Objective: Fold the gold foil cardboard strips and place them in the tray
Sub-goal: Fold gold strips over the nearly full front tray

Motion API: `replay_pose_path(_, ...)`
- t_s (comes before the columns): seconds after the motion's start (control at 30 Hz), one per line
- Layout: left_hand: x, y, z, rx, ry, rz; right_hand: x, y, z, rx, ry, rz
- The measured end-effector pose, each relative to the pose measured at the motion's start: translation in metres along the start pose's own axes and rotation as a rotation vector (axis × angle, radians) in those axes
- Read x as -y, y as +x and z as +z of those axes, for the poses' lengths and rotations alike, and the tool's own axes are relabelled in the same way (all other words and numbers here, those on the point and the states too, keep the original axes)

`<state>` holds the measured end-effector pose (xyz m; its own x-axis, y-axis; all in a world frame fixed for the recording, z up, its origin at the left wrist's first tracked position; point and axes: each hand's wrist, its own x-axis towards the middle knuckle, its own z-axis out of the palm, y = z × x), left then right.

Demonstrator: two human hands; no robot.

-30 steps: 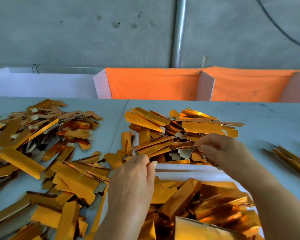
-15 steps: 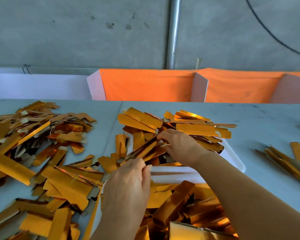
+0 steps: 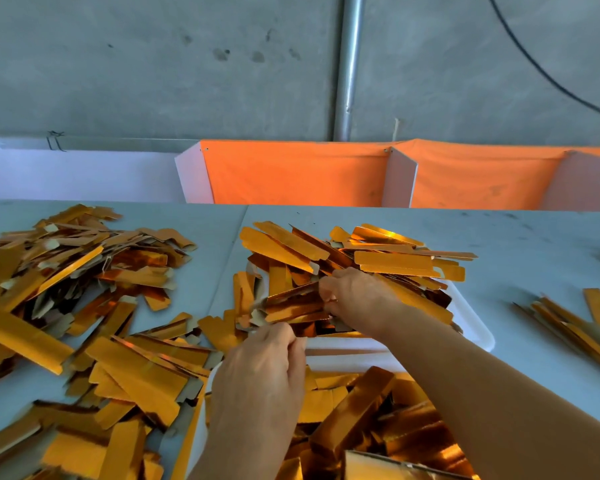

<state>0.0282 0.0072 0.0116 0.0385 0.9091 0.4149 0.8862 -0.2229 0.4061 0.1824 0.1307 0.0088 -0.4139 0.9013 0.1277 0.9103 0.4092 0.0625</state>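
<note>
1. Far left: a big loose heap of gold foil strips [image 3: 84, 289] sprawls over the grey table [image 3: 516, 237], mostly flat pieces, some showing their plain cardboard backs.

2. Moving in, the left hand [image 3: 260, 372] sits at the near-left edge of the white tray [image 3: 475, 327]. Its fingers are curled and pinched together at the tips, on what looks like the end of a strip [image 3: 291, 303] (the contact itself is a bit blurry, so I can't be fully sure).

3. That strip runs up and to the right, over the tray's contents, to the right hand.

4. The right hand [image 3: 357, 299] reaches into the tray's pile, fingers curled around the strip's other end, pinching it.

5. The tray's far end is stacked high with more gold strips [image 3: 392, 261], several hanging over the rim.

6. Right at the bottom, a second batch of folded, shinier pieces [image 3: 378, 427] fills the foreground under the right forearm.

7. Far right: a small separate bundle of strips [image 3: 575, 323] lies on the table, well apart from the tray.

8. Behind everything: orange cloth panels [image 3: 291, 171] and a concrete wall.
</note>
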Motion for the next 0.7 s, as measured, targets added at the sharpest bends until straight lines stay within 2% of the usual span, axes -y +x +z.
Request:
replay_pose_path(0.07, 0.0, 0.0, 0.0, -0.017, -0.009, 0.003, -0.001, -0.004, -0.007, -0.044, -0.005, -0.018)
replay_pose_path(0.2, -0.002, 0.001, -0.002, -0.174, -0.106, 0.076, -0.014, -0.028, -0.03, -0.287, 0.283, 0.118)
replay_pose_path(0.3, -0.004, 0.001, -0.002, -0.326, -0.161, 0.151, -0.021, -0.054, -0.047, -0.391, 0.566, 0.237)
replay_pose_path(0.43, -0.007, 0.002, -0.002, -0.41, -0.135, 0.258, -0.014, -0.085, -0.057, -0.336, 0.843, 0.225)
replay_pose_path(0.57, -0.013, 0.003, 0.002, -0.367, 0.031, 0.392, 0.003, -0.103, -0.054, -0.249, 1.096, 0.102)
replay_pose_path(0.7, -0.014, 0.0, 0.008, -0.306, 0.011, 0.44, 0.008, -0.108, -0.045, -0.206, 1.345, 0.09)
